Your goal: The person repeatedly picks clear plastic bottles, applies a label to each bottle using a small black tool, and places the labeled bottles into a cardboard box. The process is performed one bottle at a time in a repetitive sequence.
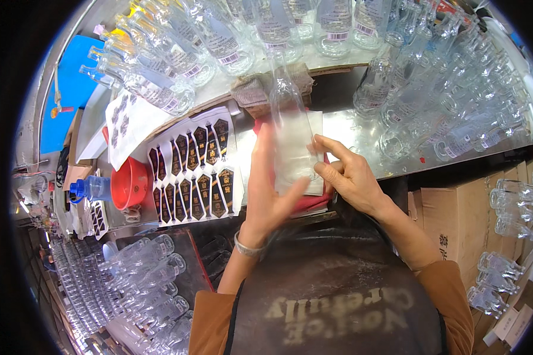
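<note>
Lying open along a bottle, the left hand is blurred. The right hand: fingers bent, grip unclear.

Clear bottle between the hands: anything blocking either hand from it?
Nothing visible: the right hand is at the right edge of the clear bottle, the blurred left hand along its left; left-side contact is unclear.

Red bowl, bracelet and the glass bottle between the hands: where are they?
Red bowl (130,184), head view: its wall.
Bracelet (248,249), head view: its band.
Glass bottle (292,129), head view: middle of its body.
</note>
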### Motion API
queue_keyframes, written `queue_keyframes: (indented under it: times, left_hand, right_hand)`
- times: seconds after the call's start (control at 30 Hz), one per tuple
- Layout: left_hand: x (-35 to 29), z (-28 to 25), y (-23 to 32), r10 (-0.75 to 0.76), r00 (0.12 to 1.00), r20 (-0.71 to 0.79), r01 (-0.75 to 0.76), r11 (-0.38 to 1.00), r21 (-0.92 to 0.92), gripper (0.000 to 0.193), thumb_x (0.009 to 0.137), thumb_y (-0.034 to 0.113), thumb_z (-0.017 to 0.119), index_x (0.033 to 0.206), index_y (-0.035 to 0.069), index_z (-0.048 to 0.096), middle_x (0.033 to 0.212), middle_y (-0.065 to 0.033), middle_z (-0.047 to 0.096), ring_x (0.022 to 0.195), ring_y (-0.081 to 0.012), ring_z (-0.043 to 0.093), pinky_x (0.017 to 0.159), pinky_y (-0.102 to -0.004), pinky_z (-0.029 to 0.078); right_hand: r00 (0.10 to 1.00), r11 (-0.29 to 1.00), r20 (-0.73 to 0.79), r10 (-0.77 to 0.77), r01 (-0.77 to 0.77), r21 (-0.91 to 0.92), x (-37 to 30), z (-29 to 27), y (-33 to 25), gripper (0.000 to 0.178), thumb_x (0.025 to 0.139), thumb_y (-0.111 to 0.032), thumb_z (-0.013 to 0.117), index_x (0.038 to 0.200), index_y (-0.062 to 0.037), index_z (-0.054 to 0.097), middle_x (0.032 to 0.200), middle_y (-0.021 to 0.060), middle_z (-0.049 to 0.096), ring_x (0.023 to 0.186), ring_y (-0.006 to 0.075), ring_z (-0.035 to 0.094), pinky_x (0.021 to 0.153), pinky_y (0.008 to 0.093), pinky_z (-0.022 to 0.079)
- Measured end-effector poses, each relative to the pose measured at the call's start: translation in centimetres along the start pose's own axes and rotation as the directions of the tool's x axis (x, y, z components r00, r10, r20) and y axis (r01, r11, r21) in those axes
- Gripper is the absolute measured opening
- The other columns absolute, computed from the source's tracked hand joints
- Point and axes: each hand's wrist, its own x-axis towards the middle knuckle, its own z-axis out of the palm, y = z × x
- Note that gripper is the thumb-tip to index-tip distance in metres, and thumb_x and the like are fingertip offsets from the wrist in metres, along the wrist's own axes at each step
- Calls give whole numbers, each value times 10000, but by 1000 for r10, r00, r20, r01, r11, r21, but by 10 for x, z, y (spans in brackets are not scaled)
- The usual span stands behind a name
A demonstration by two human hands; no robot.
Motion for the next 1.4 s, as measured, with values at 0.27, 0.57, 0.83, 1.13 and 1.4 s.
queue_keyframes:
  times: [0.27,0.57,0.83,1.13,1.4]
  left_hand:
    - [-19,2,-7,-84,996,-34,90,958,273,979,705,61,834,1531,-24,314,1490,-226,449,1357,-334,474,1109,-392,400]
    - [-36,13,-1,196,958,-210,-87,895,437,856,679,-18,799,1456,-28,439,1447,-214,501,1331,-384,490,1103,-424,417]
    - [-33,6,-16,92,989,-113,-53,951,304,877,711,-72,730,1510,-16,373,1455,-211,509,1331,-311,525,1093,-373,436]
    - [-91,-73,-49,167,968,-188,-21,796,605,585,761,155,836,1280,6,613,1461,-213,503,1359,-379,481,1122,-460,383]
    - [-141,-106,-81,93,982,-167,84,573,815,616,782,89,757,1359,11,557,1465,-163,513,1378,-329,462,1167,-506,276]
  right_hand:
    - [998,986,-2,-66,65,-150,-7,11,-8,543,988,-164,623,1444,59,430,1244,141,673,617,110,610,623,268,503]
    - [975,936,-61,-214,187,-297,-9,11,-13,509,961,-167,661,1416,-4,503,1284,136,631,568,92,519,587,263,463]
    - [998,999,-59,-15,13,-39,-6,19,-6,491,968,-154,652,1407,8,503,1060,77,681,635,70,543,605,254,462]
    - [990,981,-135,30,-4,192,-11,5,7,463,991,-136,611,1396,51,487,1058,126,701,624,63,560,607,234,469]
    - [997,986,-67,47,-36,160,-14,-8,12,377,1008,-105,565,1349,54,530,1186,134,672,654,55,552,627,213,484]
